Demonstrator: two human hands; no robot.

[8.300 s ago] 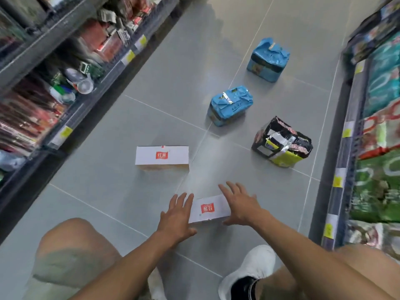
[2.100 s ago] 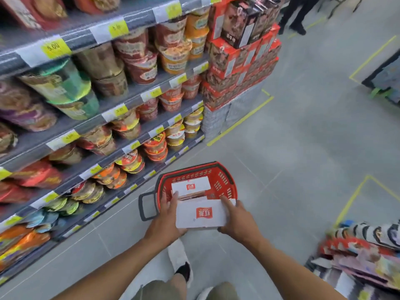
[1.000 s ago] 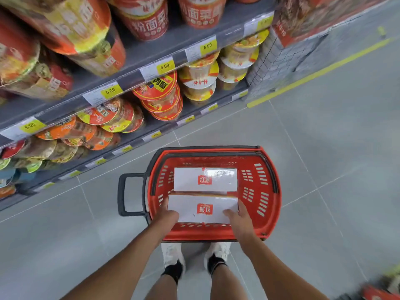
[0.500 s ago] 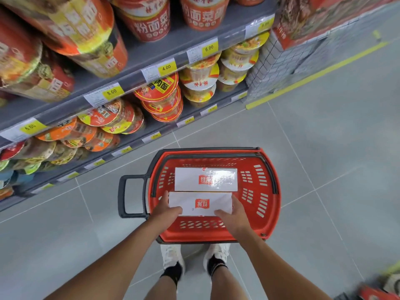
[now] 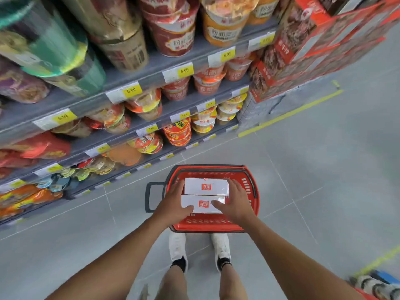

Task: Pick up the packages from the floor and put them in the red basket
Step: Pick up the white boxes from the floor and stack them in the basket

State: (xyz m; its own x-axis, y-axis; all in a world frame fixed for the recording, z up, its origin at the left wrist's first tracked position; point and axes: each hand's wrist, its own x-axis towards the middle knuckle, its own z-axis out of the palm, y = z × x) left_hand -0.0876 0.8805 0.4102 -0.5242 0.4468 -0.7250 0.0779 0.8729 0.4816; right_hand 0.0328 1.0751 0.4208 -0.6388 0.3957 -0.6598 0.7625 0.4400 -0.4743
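Observation:
The red basket [image 5: 205, 223] stands on the grey floor just in front of my feet. Two white boxes with red labels lie side by side in it: the far box [image 5: 206, 186] and the near box [image 5: 203, 204]. My left hand [image 5: 174, 205] lies at the left ends of the boxes, its fingers straight and its thumb on top of the near box. At the right ends, my right hand [image 5: 236, 202] does the same, fingers stretched alongside the far box and thumb on the near one.
Shelves of noodle cups [image 5: 177, 128] run along the left, close behind the basket. A stack of red cartons [image 5: 303, 46] stands at the upper right beside a yellow floor line [image 5: 287, 114]. The basket's black handle [image 5: 150, 198] sticks out left. More packages [image 5: 376, 284] lie at the lower right.
The second box went from the floor into the basket, settling beside the first. My fingers have straightened over the boxes, and my head has risen, so the basket looks smaller.

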